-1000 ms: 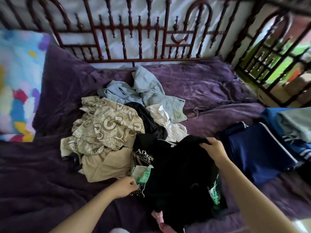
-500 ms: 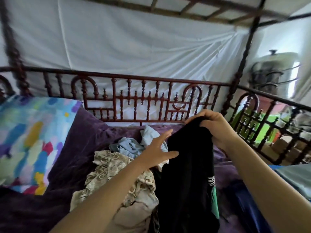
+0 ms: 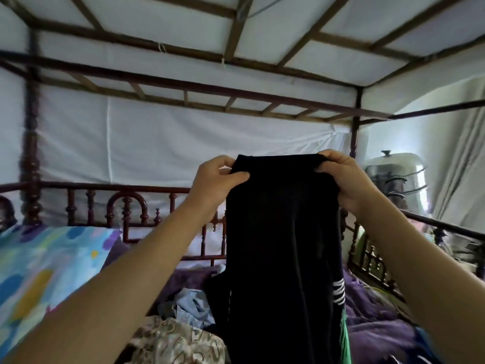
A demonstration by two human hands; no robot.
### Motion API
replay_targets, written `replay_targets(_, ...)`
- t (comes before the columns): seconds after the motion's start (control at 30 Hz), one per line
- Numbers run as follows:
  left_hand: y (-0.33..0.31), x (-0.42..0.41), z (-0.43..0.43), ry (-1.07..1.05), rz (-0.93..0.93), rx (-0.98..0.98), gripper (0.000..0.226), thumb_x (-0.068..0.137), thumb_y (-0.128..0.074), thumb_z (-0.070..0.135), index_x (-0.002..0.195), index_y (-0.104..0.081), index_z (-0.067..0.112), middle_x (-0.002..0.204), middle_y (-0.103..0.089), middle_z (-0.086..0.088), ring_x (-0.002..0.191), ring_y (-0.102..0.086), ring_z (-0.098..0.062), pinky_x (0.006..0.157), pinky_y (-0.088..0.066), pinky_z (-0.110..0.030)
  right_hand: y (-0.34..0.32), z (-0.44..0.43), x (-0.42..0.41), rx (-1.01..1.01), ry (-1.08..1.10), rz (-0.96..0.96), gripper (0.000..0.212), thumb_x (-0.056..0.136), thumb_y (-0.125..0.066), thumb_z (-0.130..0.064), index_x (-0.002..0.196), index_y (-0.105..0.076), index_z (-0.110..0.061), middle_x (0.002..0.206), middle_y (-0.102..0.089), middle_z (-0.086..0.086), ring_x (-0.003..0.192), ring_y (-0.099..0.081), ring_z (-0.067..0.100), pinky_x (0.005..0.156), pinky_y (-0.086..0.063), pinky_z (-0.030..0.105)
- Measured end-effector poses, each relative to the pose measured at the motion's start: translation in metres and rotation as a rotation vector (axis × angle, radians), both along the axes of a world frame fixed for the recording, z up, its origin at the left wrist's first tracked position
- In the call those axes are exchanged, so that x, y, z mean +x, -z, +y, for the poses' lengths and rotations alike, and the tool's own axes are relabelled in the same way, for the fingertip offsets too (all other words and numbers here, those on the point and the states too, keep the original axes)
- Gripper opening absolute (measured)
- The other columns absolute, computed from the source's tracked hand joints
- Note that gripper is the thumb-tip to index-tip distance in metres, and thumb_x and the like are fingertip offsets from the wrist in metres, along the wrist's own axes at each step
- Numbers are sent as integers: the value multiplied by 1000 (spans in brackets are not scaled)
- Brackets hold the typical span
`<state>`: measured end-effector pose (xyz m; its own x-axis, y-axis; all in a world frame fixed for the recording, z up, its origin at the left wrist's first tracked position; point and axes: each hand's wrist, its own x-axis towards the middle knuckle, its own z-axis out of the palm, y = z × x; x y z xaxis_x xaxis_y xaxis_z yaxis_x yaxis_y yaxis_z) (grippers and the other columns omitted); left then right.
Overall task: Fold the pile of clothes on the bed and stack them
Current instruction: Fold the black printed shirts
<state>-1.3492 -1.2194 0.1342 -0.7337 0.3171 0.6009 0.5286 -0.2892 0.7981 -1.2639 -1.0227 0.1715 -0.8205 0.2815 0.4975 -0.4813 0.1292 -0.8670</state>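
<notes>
A black garment (image 3: 283,245) with white and green print at its right edge hangs in the air in front of me. My left hand (image 3: 215,179) pinches its top left corner and my right hand (image 3: 341,177) grips its top right corner, both raised above the bed. Below lies the pile: a beige patterned piece (image 3: 178,342) at the bottom and a light blue garment (image 3: 191,306) behind it. The black garment hides the rest of the pile.
The bed has a purple cover (image 3: 372,319). A colourful pillow (image 3: 39,271) lies at the left. A carved dark wooden railing (image 3: 126,206) runs along the back and right, with a canopy frame (image 3: 236,35) overhead. A metal lidded pot (image 3: 393,169) stands beyond the right rail.
The black garment has been lifted from the pile to head height. My left hand, open half a second ago, has closed on its top left corner. The view has tilted upward.
</notes>
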Motion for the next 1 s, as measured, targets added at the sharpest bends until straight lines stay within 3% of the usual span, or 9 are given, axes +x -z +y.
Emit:
replay_targets(0.13, -47, 16, -15, -126, 232, -63, 15, 82, -63, -1, 78, -58, 12, 75, -65, -5, 66, -64, -13, 65, -55, -21, -12, -18, -6, 351, 113, -90, 37, 81, -43, 19, 83, -56, -16, 69, -60, 3, 55, -57, 16, 49, -49, 19)
replay_targets(0.23, -58, 26, -22, -196, 357, -161, 12, 81, -65, 2, 78, -59, 11, 76, -65, -7, 67, -63, -13, 67, -54, -25, -15, -46, -12, 434, -8, -153, 45, 80, -44, 17, 102, -57, -20, 75, -62, 2, 64, -61, 18, 55, -52, 21)
replay_targets(0.33, -53, 26, -34, -274, 421, -273, 13, 79, -68, 5, 75, -59, 13, 75, -65, -5, 64, -61, -10, 62, -52, -20, -18, -70, -19, 411, -85, -154, 30, 79, -43, 14, 82, -60, -11, 57, -59, -2, 50, -56, 9, 46, -44, 18)
replay_targets(0.43, -40, 18, -53, -317, 355, -300, 15, 79, -68, 3, 73, -58, 13, 71, -64, -3, 58, -60, -4, 55, -49, -15, -18, -91, -32, 423, 6, -146, 24, 77, -43, 10, 61, -49, -7, 51, -44, 2, 44, -42, 13, 41, -32, 16)
replay_targets(0.53, -24, 10, -72, -303, 253, -298, 19, 81, -67, 4, 78, -55, 19, 72, -62, 1, 54, -59, 1, 55, -48, -12, -19, -117, -47, 393, 14, -97, 30, 79, -45, 10, 56, -49, -9, 47, -45, 0, 47, -43, 15, 42, -35, 17)
replay_targets(0.67, 14, -9, -108, -180, 5, -384, 28, 82, -70, 19, 100, -52, 31, 93, -67, -4, 85, -67, -13, 82, -53, -26, -31, -153, -57, 394, -49, 10, 34, 81, -46, 10, 59, -56, -13, 54, -54, -1, 53, -50, 11, 47, -42, 16)
replay_targets(0.73, 39, -20, -132, -161, -49, -512, 32, 77, -72, 26, 105, -56, 31, 94, -68, 5, 91, -65, -9, 90, -51, -26, -40, -162, -59, 364, -62, 51, 35, 81, -45, 11, 59, -57, -14, 51, -55, -4, 50, -52, 8, 46, -43, 16)
replay_targets(0.9, 96, -19, -163, -161, -132, -995, 22, 76, -70, 18, 73, -53, 32, 65, -55, 20, 62, -51, 9, 62, -38, -9, -61, -165, -62, 127, -62, 114, 34, 84, -43, 10, 64, -58, -13, 59, -57, 3, 54, -57, 15, 53, -52, 25)
replay_targets(1.0, 121, -22, -171, -201, -174, -856, 16, 73, -71, 18, 71, -57, 23, 65, -59, 16, 60, -52, 11, 62, -38, -8, -63, -162, -65, 35, -42, 129, 36, 83, -40, 11, 63, -58, -13, 50, -57, 0, 48, -56, 12, 50, -53, 24)
